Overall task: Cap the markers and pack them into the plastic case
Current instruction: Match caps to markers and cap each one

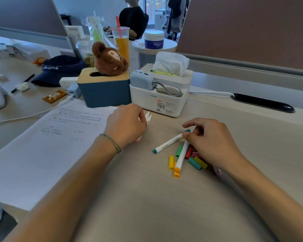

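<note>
- A bundle of markers (148, 117) is held in the left hand (125, 124), fingers curled round it — white ends show past the knuckles toward the tissue box, a pink tip below the palm; gathered this way, they are probably being kept together and off the desk until each is capped.
- The teal marker (170, 143) lies slantwise on the desk (138, 198), capped at both ends; its far end is pinched between thumb and fingers of the right hand (212, 145), seemingly where a cap has been pressed on.
- A yellow marker (180, 159) lies just beside it, its yellow cap pointing toward the person, its far end hidden under the right fingers.
- Loose caps (196, 162) — yellow, green, red, teal, olive — are heaped touching one another under and beside the right palm, within reach of the hand that fits them.
- No plastic case can be made out, so packing is judged not yet begun; capping is the step in hand.
- Printed sheets (42, 145) lie to the left; a blue box (103, 91) and a white tissue box (164, 95) stand beyond the hands.
</note>
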`<state>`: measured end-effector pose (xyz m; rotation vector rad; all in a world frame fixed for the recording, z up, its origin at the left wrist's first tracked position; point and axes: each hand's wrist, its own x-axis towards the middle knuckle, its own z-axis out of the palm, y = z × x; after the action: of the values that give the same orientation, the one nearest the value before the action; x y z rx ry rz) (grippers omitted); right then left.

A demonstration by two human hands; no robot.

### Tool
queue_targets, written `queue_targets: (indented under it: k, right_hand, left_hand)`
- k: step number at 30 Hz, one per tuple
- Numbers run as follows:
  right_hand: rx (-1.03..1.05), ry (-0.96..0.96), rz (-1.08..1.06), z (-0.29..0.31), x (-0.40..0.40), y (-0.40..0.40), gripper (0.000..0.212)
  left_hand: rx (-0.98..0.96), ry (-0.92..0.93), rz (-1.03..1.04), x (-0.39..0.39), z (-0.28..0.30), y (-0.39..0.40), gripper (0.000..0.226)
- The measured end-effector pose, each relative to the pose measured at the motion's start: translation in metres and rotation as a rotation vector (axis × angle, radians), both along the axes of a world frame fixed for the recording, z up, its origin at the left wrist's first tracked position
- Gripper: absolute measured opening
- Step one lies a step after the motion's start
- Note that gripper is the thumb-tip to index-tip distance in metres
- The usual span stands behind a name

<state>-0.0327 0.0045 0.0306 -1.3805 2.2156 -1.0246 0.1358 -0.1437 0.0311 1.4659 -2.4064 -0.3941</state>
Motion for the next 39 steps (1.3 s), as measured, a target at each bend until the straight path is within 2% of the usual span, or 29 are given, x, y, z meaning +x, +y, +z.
queue_targets:
  k: [5, 14, 20, 24, 28, 32, 35, 39]
  right_hand:
    - [0.004, 0.045, 0.061, 0.004, 0.005, -0.002, 0.020]
    - [-0.003, 0.021, 0.099, 0.011, 0.002, 0.000, 0.021]
    - [-0.008, 0.049, 0.080, 0.021, -0.009, 0.002, 0.021]
    - [0.145, 0.085, 0.138, 0.031, -0.023, 0.005, 0.019]
    - [0.374, 0.146, 0.241, 0.039, -0.032, 0.011, 0.015]
    - [0.449, 0.241, 0.276, 0.037, -0.032, 0.012, 0.019]
    - [0.468, 0.296, 0.299, 0.033, -0.029, 0.012, 0.011]
    - [0.495, 0.442, 0.334, 0.030, -0.027, 0.013, 0.006]
  left_hand:
    - [-0.017, -0.037, 0.020, -0.002, -0.004, 0.002, 0.008]
    - [-0.126, -0.175, 0.077, -0.005, -0.005, 0.007, 0.040]
    - [-0.123, -0.224, 0.060, -0.010, -0.005, 0.010, 0.032]
    - [-0.016, -0.097, -0.033, -0.012, -0.001, 0.017, 0.026]
    - [0.279, 0.209, -0.132, -0.018, 0.006, 0.030, 0.018]
    - [0.499, 0.402, -0.185, -0.025, 0.008, 0.039, 0.020]
    - [0.558, 0.465, -0.208, -0.026, 0.010, 0.044, 0.019]
    - [0.573, 0.455, -0.203, -0.027, 0.008, 0.043, 0.015]
